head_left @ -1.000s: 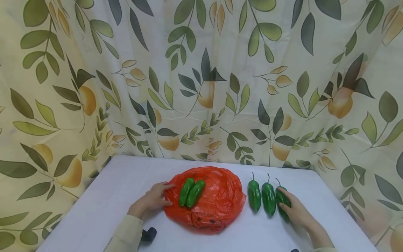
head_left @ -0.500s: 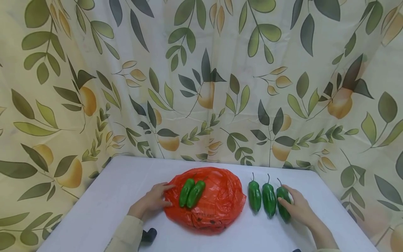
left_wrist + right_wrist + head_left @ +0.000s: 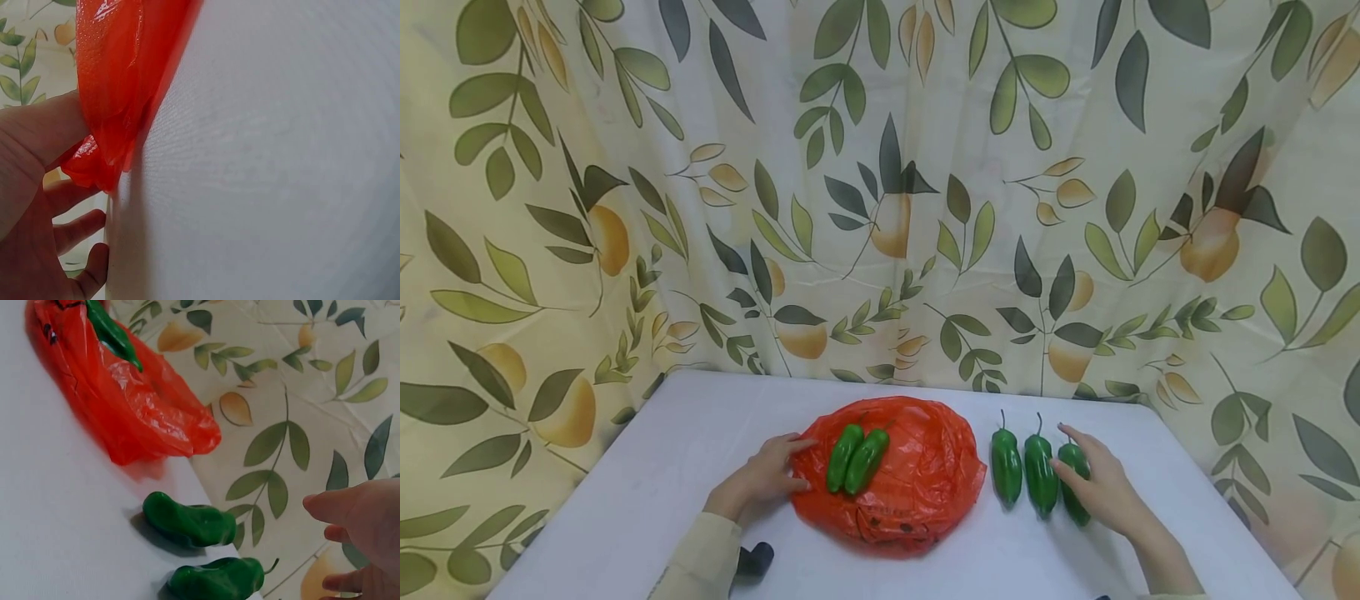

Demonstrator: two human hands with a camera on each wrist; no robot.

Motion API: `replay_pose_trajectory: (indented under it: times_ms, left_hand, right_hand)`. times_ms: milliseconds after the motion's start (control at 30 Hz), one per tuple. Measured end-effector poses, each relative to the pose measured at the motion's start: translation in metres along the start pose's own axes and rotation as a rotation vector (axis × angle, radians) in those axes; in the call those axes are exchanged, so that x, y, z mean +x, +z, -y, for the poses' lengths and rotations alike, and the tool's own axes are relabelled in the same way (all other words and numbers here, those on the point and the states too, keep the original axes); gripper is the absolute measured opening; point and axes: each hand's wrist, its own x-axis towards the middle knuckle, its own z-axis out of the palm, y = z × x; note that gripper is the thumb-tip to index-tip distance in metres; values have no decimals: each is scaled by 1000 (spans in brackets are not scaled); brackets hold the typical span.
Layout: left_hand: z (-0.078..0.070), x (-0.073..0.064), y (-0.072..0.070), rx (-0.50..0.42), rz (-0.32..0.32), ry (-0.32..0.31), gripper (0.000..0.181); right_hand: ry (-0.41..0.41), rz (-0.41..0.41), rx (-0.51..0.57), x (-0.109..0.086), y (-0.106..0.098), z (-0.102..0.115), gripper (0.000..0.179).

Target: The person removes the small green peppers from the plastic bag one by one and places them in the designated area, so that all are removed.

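A red plastic bag [image 3: 925,467] lies spread on the white table with two green peppers [image 3: 866,462] on its left part. My left hand [image 3: 763,475] holds the bag's left edge; in the left wrist view, red plastic [image 3: 115,119] passes between thumb and fingers. Right of the bag, three more green peppers stand in a row: a left one [image 3: 1006,468], a middle one [image 3: 1041,477] and a right one [image 3: 1077,504]. Over the right one hovers my right hand [image 3: 1108,492], partly covering it, fingers extended. Nothing is between those fingers [image 3: 331,503] in the right wrist view.
A dark rounded object [image 3: 756,559] lies beside the left sleeve [image 3: 700,558] near the table's front. Behind the white table [image 3: 700,417] hangs a curtain [image 3: 880,208] printed with leaves and fruit.
My right hand had its fingers around the right pepper; it has let go and lifted slightly, leaving the pepper beside the other two. The left hand and bag have not moved.
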Motion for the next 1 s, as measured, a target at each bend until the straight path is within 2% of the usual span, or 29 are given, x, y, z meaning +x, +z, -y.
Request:
replay_pose_trajectory:
  times_ms: [267,1000]
  left_hand:
    - [0,-1,0,6,0,-1,70]
    - [0,0,-1,29,-3,11,69]
  right_hand:
    - [-19,14,11,-1,3,15,65]
    - [-97,26,40,-6,22,37,60]
